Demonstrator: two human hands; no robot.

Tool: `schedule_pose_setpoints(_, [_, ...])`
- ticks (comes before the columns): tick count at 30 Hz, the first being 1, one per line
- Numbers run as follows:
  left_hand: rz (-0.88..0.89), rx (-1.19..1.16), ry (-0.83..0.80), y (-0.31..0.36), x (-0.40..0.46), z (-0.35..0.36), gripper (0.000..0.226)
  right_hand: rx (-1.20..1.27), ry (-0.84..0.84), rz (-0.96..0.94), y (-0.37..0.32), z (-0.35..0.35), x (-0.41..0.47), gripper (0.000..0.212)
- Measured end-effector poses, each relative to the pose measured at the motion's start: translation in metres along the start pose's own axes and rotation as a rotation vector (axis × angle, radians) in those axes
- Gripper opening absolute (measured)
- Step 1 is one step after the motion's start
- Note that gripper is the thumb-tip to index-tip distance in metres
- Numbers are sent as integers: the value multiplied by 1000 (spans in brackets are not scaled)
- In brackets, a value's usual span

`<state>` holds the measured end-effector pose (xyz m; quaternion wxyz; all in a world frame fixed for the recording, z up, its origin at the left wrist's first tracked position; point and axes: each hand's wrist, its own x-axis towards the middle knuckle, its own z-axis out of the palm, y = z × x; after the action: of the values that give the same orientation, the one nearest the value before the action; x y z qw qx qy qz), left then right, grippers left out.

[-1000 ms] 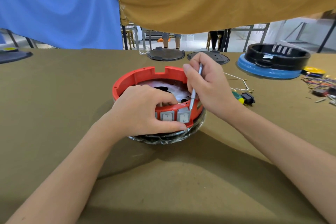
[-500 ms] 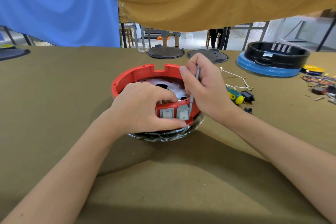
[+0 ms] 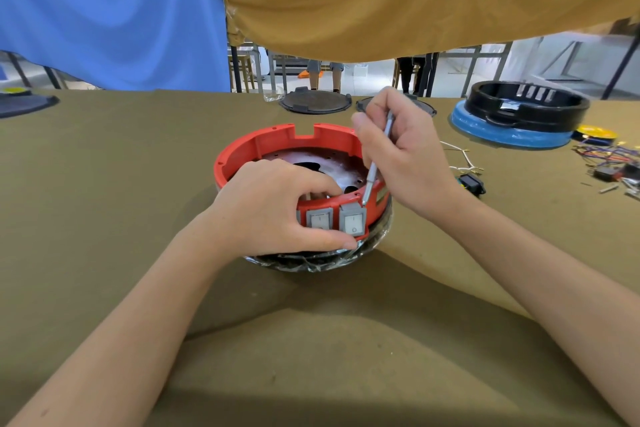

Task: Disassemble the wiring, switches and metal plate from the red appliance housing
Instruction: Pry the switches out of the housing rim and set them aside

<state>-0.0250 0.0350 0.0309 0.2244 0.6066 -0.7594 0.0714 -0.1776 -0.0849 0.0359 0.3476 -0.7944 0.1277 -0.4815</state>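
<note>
Head view: left hand (image 3: pixel 273 208) grips round red plastic housing (image 3: pixel 242 152); right hand (image 3: pixel 401 152) pinches thin metal tool (image 3: pixel 375 163).

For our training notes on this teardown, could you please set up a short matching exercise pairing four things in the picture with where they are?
Things:
1. thin metal tool
2. grey switches
3. black ring housing
4. loose coloured wires

Places:
A. far right edge of the table
B. on a blue disc at the back right
C. set in the near wall of the red housing
D. gripped in the right hand, tip at the edge of a switch

Pairs: 1-D, 2-C, 3-B, 4-A
</note>
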Motion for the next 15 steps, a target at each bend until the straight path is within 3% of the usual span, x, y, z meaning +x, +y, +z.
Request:
schedule_pose_setpoints(3, [7,5,-2,0,0,0,53,29,-31,35,-2,-3,0,26])
schedule_pose_setpoints(8, [-6,86,42,0,-1,3,65,305,-35,166,-20,-17,9,23])
schedule_pose_setpoints(10, [-8,129,69,0,0,5,67,148,-102,159,-23,-20,1,19])
schedule_pose_setpoints(12, [-25,164,99,0,0,7,63,-208,-200,82,-21,-20,-18,20])
schedule_pose_setpoints(15, [-54,205,160,2,2,9,59,-489,-263,62,-21,-15,-44,35])
